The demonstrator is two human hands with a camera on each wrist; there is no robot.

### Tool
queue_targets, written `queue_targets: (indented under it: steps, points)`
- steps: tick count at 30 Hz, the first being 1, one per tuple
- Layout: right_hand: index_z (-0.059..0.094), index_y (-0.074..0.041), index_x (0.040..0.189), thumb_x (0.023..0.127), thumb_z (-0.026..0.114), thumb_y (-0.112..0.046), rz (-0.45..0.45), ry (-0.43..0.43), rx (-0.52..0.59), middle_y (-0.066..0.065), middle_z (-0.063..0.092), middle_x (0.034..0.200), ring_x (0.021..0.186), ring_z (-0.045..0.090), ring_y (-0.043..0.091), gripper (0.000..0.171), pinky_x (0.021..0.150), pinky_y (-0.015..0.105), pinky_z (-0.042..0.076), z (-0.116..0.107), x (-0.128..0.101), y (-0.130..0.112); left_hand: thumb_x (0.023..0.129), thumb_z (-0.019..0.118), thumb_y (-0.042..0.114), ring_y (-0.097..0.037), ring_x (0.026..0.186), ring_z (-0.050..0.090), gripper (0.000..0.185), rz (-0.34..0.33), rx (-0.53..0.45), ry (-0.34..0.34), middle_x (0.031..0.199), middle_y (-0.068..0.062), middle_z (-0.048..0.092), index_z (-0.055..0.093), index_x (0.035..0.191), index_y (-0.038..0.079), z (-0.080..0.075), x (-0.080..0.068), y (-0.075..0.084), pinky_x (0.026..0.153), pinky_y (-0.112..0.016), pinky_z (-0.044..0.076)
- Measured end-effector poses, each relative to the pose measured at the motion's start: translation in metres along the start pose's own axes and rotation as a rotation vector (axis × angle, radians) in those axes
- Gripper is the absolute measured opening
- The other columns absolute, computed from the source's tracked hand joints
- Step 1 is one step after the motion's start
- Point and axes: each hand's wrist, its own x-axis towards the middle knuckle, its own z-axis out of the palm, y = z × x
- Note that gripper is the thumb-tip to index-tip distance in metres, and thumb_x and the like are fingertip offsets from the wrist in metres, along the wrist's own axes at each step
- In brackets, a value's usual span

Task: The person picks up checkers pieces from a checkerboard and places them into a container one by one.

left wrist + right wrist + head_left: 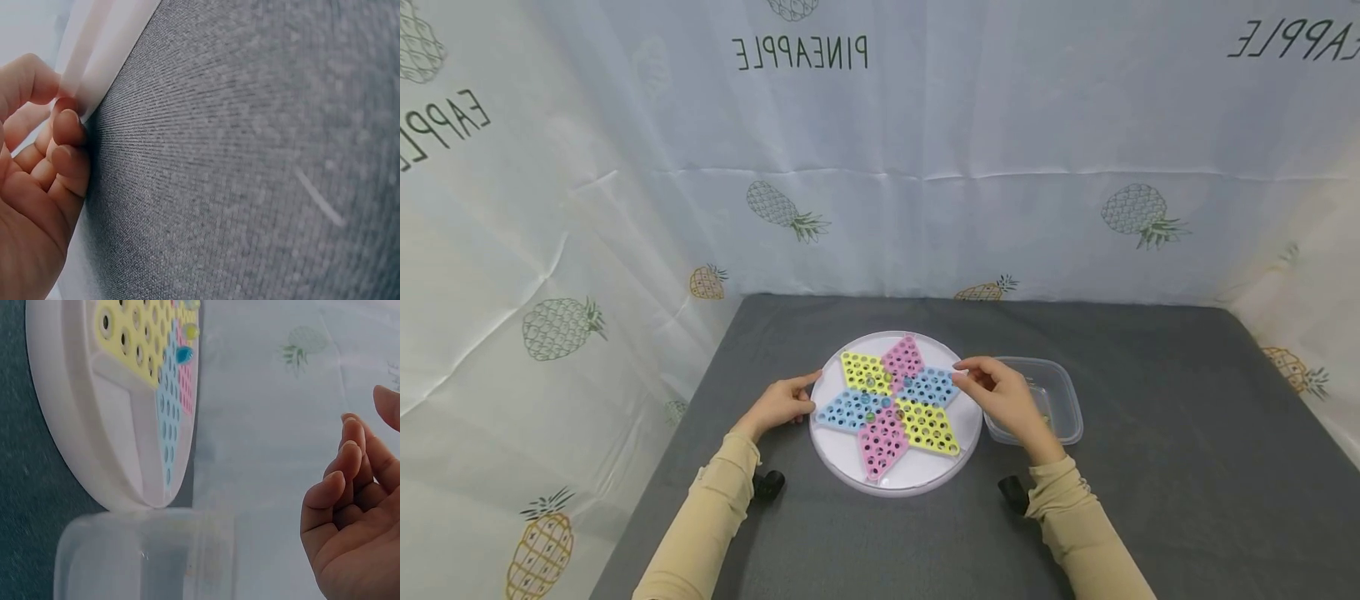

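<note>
A round white board (910, 487) lies on the grey table, with a star of yellow, pink and blue holed fields on it. Several glass marbles (886, 402) sit in holes near the star's centre. My left hand (788, 403) is at the board's left rim. In the left wrist view its thumb lies on top of the rim (100, 56) and its fingers (69, 128) curl against the edge. My right hand (996, 390) hovers over the board's right edge with fingers loosely bent. In the right wrist view the hand (356, 512) holds nothing that I can see.
A clear plastic container (1063, 392) stands just right of the board, partly behind my right hand; its wall (144, 556) shows blurred in the right wrist view. The grey table (1165, 475) is enclosed by pineapple-print curtains (925, 208) behind and on both sides.
</note>
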Motion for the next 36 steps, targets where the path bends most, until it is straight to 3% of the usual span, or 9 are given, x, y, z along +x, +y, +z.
queue_targets:
  steps: [8,15,23,36]
  points:
    - [0.068,-0.010,0.105,0.086,0.065,-0.027,-0.052,-0.077,0.037,0.001,0.057,0.078,0.063,0.046,0.008,0.025,0.057,0.022,0.041,0.022,0.000,-0.002,0.078,0.061,0.009,-0.013,0.055,0.045,0.066,-0.013,-0.017,0.009,0.068,-0.001,0.049,0.041,0.141,0.012,0.002,-0.001,0.006,0.054,-0.027,0.039]
    - [0.068,-0.007,0.106,0.086,0.064,-0.027,-0.087,-0.155,-0.006,-0.002,0.056,0.075,0.062,0.045,0.008,0.028,0.058,0.021,0.040,0.044,0.004,-0.001,0.079,0.060,0.009,-0.013,0.056,0.046,0.065,-0.015,-0.019,0.012,0.069,-0.001,0.048,0.042,0.141,0.011,0.002,-0.002,0.007,0.055,-0.027,0.039]
    - [0.067,-0.008,0.105,0.085,0.065,-0.028,-0.046,-0.254,-0.041,-0.002,0.056,0.077,0.066,0.046,0.009,0.028,0.060,0.021,0.040,0.064,0.008,0.003,0.080,0.060,0.008,-0.014,0.056,0.048,0.064,-0.002,-0.033,-0.002,0.068,-0.001,0.049,0.041,0.141,0.010,0.002,-0.003,0.006,0.055,-0.028,0.041]
    - [0.069,-0.013,0.104,0.085,0.064,-0.026,-0.031,-0.321,-0.094,-0.005,0.055,0.074,0.064,0.046,0.007,0.023,0.059,0.021,0.040,0.082,0.011,0.009,0.079,0.060,0.008,-0.014,0.056,0.048,0.065,-0.011,-0.046,-0.002,0.066,-0.001,0.049,0.041,0.141,0.010,0.000,-0.004,0.007,0.054,-0.028,0.040]
